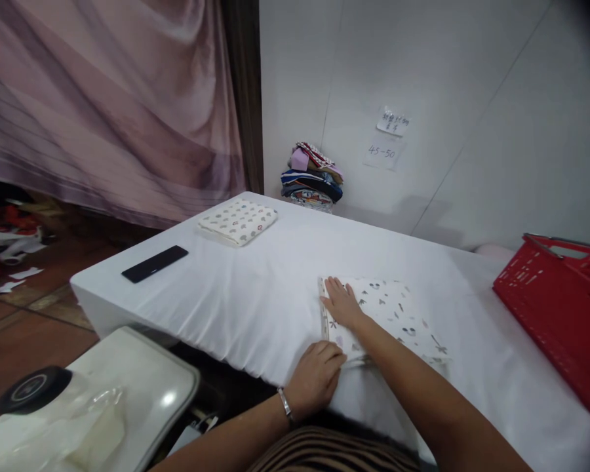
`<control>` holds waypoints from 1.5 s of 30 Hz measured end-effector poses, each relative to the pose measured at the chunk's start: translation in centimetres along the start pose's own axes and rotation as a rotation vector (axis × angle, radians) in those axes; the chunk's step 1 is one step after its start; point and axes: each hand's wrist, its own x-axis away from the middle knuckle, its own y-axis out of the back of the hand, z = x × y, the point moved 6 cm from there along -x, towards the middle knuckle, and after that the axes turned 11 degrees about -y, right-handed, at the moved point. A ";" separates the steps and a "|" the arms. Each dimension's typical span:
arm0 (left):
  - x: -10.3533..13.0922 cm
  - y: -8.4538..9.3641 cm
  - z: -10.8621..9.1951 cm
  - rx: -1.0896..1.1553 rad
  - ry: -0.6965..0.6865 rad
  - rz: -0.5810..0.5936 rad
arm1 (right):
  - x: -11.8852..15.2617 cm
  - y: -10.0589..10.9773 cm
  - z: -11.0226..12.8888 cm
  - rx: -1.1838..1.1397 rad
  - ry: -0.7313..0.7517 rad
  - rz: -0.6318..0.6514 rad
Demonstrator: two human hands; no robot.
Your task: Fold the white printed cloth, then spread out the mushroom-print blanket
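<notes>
A folded white cloth with small printed figures (391,311) lies on the white-covered table (255,295), just in front of me. My right hand (343,303) rests flat on its upper left part, fingers spread. At the cloth's lower left corner is my left hand (316,377), its fingers curled together at the edge; a silvery band circles that wrist. Farther back on the left lies a second folded patterned cloth (238,221), touched by neither hand.
A black phone-like slab (155,263) lies near the table's left end. At the right stands a red basket (560,321). Folded fabrics (312,177) are stacked by the wall. A pale stool-like surface (147,373) with a black round object (34,389) and clear plastic sits lower left.
</notes>
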 end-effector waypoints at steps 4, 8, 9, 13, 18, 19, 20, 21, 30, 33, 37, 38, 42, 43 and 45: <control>0.1 0.0 0.1 0.024 -0.002 -0.005 | 0.5 1.0 -0.5 -0.047 -0.007 0.010; 0.0 0.0 0.2 0.036 0.012 0.002 | 1.6 1.0 -0.8 -0.030 0.027 -0.045; 0.0 0.0 0.3 0.038 0.013 0.003 | 1.8 0.7 -0.8 -0.024 0.035 -0.045; -0.1 0.0 0.3 0.050 -0.005 -0.014 | 2.1 0.3 -0.8 -0.035 0.044 -0.059; -0.1 0.1 0.4 0.039 -0.031 -0.048 | 2.3 0.8 -0.8 -0.086 0.053 -0.064; -0.1 0.1 0.4 0.037 -0.037 -0.051 | 2.3 0.9 -0.8 -0.092 0.051 -0.063; -0.1 0.1 0.4 0.035 -0.042 -0.055 | 2.3 0.9 -0.8 -0.098 0.050 -0.060; -0.2 0.1 0.4 0.034 -0.048 -0.060 | 2.2 0.8 -0.8 -0.105 0.049 -0.057; -0.1 0.3 0.3 0.033 -0.047 -0.088 | 2.2 2.7 -1.6 -0.192 0.011 -0.018; -0.2 0.3 0.2 0.047 -0.046 -0.082 | 2.9 2.7 -2.3 -0.100 -0.020 -0.063; -0.2 0.3 0.2 0.051 -0.037 -0.070 | 3.3 1.6 -3.0 -0.047 -0.066 -0.037; -0.2 0.4 0.2 0.051 -0.036 -0.070 | 3.3 1.5 -3.0 -0.055 -0.066 -0.032; -0.2 0.4 0.2 0.060 -0.038 -0.081 | 3.1 2.7 -4.3 -0.071 -0.090 -0.052; -0.1 0.4 0.2 0.061 -0.039 -0.085 | 3.2 3.1 -5.0 -0.063 -0.109 -0.063; -0.1 0.4 0.2 0.062 -0.042 -0.088 | 3.5 3.8 -6.8 -0.030 -0.164 -0.081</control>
